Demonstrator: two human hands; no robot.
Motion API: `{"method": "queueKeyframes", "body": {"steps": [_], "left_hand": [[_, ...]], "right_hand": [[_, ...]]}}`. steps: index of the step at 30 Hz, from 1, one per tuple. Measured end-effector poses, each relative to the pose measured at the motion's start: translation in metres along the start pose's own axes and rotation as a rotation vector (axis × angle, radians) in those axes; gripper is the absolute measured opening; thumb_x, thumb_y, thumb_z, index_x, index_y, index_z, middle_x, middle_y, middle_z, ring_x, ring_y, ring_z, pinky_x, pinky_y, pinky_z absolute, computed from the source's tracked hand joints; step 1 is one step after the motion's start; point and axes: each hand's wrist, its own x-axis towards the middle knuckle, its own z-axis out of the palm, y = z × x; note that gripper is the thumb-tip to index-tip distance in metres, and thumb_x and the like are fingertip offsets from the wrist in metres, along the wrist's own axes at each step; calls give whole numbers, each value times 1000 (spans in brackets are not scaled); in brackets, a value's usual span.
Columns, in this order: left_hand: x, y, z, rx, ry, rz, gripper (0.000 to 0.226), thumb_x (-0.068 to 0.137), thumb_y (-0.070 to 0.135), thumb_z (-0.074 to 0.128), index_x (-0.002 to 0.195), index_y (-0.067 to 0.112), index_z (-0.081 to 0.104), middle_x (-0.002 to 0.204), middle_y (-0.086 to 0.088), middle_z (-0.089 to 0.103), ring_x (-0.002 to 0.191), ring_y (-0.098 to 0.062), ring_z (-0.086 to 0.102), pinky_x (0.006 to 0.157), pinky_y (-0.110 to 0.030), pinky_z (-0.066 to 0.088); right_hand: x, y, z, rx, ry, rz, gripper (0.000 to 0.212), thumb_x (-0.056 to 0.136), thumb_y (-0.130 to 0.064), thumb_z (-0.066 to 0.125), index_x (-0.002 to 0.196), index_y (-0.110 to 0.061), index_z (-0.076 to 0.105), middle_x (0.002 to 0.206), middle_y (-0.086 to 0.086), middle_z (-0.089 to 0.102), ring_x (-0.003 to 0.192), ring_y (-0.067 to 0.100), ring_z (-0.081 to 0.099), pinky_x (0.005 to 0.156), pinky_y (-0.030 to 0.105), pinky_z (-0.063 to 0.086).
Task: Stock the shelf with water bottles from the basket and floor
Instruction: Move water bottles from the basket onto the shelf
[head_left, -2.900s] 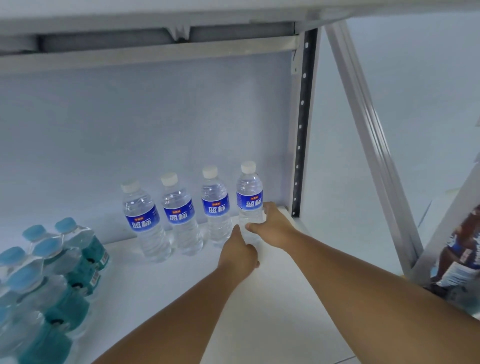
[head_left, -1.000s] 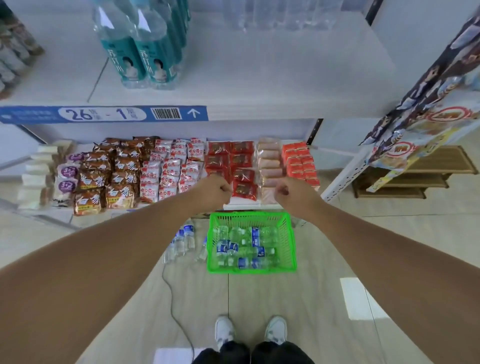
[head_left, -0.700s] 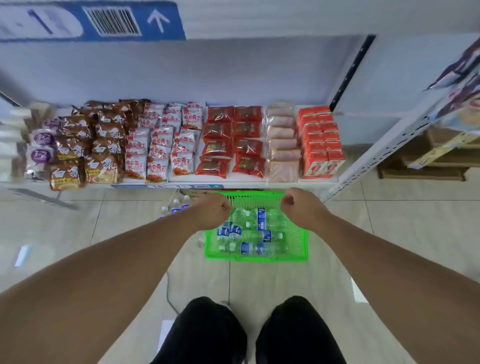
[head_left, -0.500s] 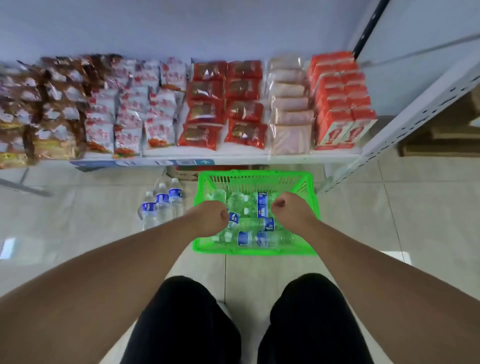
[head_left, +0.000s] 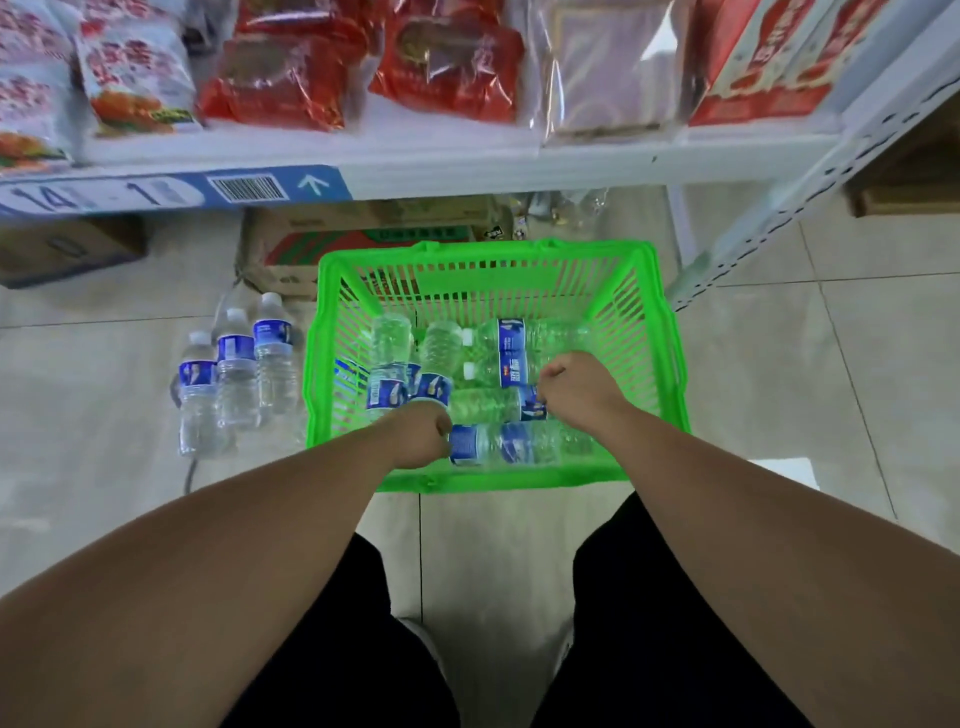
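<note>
left hand (head_left: 415, 439): fingers clenched into a fist, gripping nothing I can see. It hangs over the lower-left corner of the basket.
right hand (head_left: 579, 392): fingers curled in as well, thumb poking out to the left, empty so far as the view shows (whether the knuckles brush a bottle underneath I cannot tell).
basket (head_left: 670, 364): green, on the floor at centre frame, just below the shelf (head_left: 519, 166) edge. Several water bottles lie flat in it.
front bottle (head_left: 511, 444): lies against the basket's lower wall, long axis running left to right across the frame. Its blue label end sits just right of my left fist and its clear body reaches toward my right forearm.
second bottle (head_left: 488, 406): parallel, just above the front one in the frame, its label end tucked beside my right hand.
floor bottles (head_left: 236, 369): three, upright, in a row just left of the basket, well left of both hands.
next move: I judge the left hand nearer the front bottle, so it must open and wrap across that axis at the label end. The right hand suits the second bottle.
</note>
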Motion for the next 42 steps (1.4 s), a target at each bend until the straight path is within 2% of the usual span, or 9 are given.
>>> {"method": "queueKeyframes", "body": {"steps": [4, 7, 11, 14, 17, 21, 27, 34, 42], "left_hand": [[26, 2, 15, -20, -34, 20, 38, 90, 25, 69, 126, 14, 63, 126, -7, 64, 111, -26, 61, 95, -38, 51], [35, -1, 31, 27, -79, 33, 37, 90, 26, 68, 124, 13, 64, 124, -9, 65, 105, -25, 61, 82, -31, 47], [36, -10, 33, -22, -63, 21, 38, 90, 27, 69, 127, 14, 68, 125, -6, 67, 107, -26, 63, 81, -28, 46], [33, -21, 28, -48, -60, -16, 44, 90, 30, 71, 132, 19, 66, 132, -5, 65, 110, -24, 63, 80, -26, 43], [31, -23, 25, -78, -33, -30, 47, 89, 32, 73, 134, 20, 66, 136, -6, 64, 115, -25, 62, 82, -26, 42], [26, -20, 22, -80, -34, -32, 35, 91, 32, 68, 122, 17, 73, 126, -9, 70, 105, -24, 66, 78, -28, 45], [23, -3, 12, -427, -74, -163, 45, 102, 46, 50, 85, 13, 76, 88, -4, 80, 83, -22, 76, 69, -30, 53], [13, 14, -2, -902, -211, -308, 71, 91, 76, 47, 110, 12, 72, 94, -2, 81, 91, -20, 77, 84, -36, 52], [5, 39, -12, -1498, -137, -66, 63, 81, 64, 68, 119, 14, 66, 107, -6, 75, 94, -22, 72, 84, -39, 54]], "right_hand": [[24, 14, 3, -200, -140, 50, 23, 96, -18, 61, 107, 0, 69, 104, 19, 72, 84, 29, 66, 73, 34, 50], [36, 24, 14, -354, -332, 108, 32, 95, -27, 68, 115, -3, 61, 114, 18, 65, 82, 24, 61, 67, 28, 46], [42, 31, 27, -326, -428, 286, 62, 96, -47, 65, 141, -7, 50, 132, 18, 59, 94, 27, 63, 62, 31, 47], [47, 28, 38, -314, -474, 313, 70, 98, -48, 62, 152, -7, 41, 146, 19, 53, 111, 32, 65, 84, 38, 54], [48, 24, 45, -336, -519, 319, 76, 98, -45, 65, 157, -9, 34, 159, 18, 40, 100, 30, 66, 82, 38, 52], [50, 28, 46, -223, -500, 337, 87, 83, -47, 81, 151, -10, 42, 149, 19, 49, 90, 27, 64, 84, 40, 55], [47, 14, 43, 186, -379, 313, 47, 80, -35, 84, 112, -9, 62, 120, 14, 60, 92, 31, 73, 75, 44, 66], [29, 10, -2, 378, -350, 313, 40, 82, -40, 81, 108, -12, 69, 100, 15, 68, 62, 25, 71, 53, 30, 58], [4, -5, -15, 801, -653, 227, 48, 92, -44, 66, 117, -4, 66, 89, 18, 72, 63, 24, 70, 54, 30, 62]]}}
